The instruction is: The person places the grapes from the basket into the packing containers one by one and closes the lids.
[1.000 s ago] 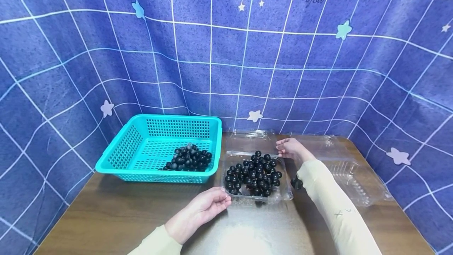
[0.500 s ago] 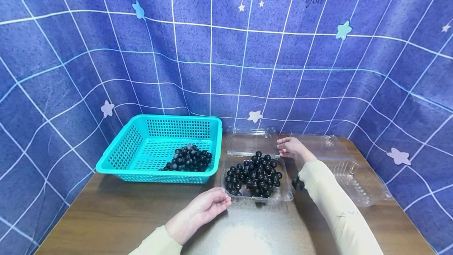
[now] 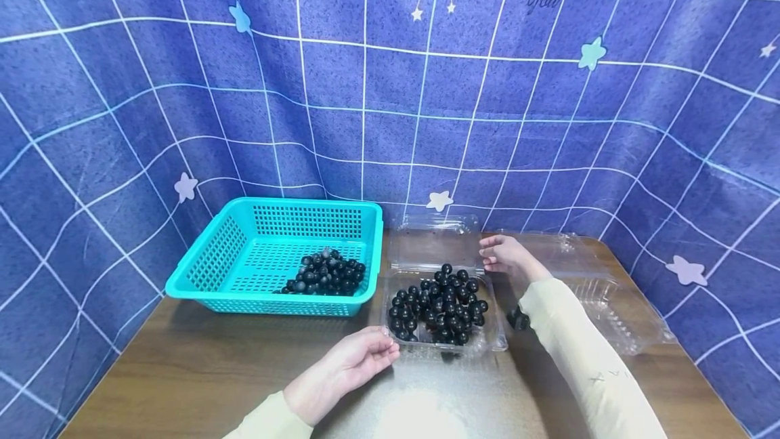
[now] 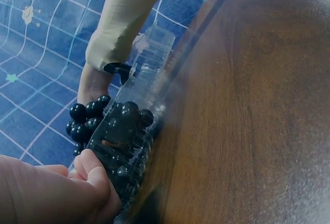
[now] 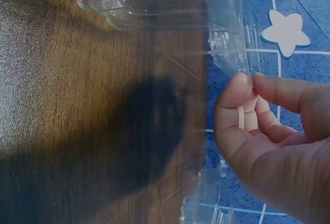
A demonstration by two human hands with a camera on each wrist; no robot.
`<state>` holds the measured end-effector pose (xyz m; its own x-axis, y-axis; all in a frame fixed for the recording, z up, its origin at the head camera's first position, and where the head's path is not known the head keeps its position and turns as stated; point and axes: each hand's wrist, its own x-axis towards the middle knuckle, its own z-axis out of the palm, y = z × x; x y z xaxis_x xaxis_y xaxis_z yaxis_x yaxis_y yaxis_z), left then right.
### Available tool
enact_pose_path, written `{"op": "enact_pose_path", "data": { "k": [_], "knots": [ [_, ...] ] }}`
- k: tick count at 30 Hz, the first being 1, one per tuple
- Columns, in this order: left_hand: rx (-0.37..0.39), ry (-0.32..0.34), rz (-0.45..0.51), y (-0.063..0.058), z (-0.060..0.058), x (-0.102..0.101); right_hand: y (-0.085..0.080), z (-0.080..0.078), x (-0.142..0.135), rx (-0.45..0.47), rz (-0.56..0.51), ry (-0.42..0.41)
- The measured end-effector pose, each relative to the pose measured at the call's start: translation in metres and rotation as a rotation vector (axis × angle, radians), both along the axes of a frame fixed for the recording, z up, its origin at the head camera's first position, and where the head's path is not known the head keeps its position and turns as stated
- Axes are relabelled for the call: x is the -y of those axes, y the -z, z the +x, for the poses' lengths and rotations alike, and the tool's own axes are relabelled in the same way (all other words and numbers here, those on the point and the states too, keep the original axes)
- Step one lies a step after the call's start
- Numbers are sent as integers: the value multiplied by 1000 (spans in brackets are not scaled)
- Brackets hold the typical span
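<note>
Grapes [image 3: 443,307] in clear container [image 3: 501,343], left grip [image 3: 353,361] pinching its near corner, right grip [image 3: 510,259] pinching its lid [image 3: 435,246]

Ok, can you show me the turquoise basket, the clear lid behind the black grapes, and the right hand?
Turquoise basket [image 3: 258,266]: head view, on its bare floor.
Clear lid [image 3: 435,242]: head view, on its see-through panel.
Right hand [image 3: 507,258]: head view, on the middle of the hand.
</note>
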<state>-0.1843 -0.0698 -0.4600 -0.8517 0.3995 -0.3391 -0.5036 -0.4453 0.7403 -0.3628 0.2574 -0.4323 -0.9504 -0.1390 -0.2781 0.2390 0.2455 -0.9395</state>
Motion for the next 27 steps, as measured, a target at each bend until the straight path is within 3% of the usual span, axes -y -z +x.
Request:
{"op": "enact_pose_path", "data": {
  "k": [10, 20, 27],
  "knots": [
    [8, 1, 6, -2, 2, 0, -4, 5, -2, -52, -38, -26],
    [10, -5, -2, -1, 1, 0, -7, 7, -2, -49, -63, 13],
    [11, -12, 2, -3, 0, -1, -10, 9, -5, -85, -18, 6]
  ]
}}
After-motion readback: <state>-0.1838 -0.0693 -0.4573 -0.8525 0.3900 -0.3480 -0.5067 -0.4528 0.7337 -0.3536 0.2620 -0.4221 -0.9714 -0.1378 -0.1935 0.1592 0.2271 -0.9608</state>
